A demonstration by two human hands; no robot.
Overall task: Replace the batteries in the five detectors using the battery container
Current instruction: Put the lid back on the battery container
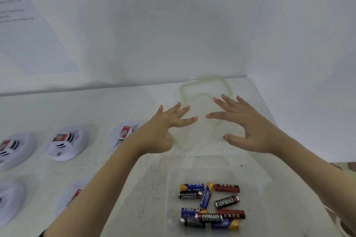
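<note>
Left hand and right hand hover spread and empty above the clear lid; pulling back, the left forearm may knock the nearest smoke detector

open container, detectors crowd left

Looks like a staged test booth, plain white table, white wall panels standing behind the table and at its right, printed sheet on the panel above its left end, red-labelled detectors in rows on its left part
</note>
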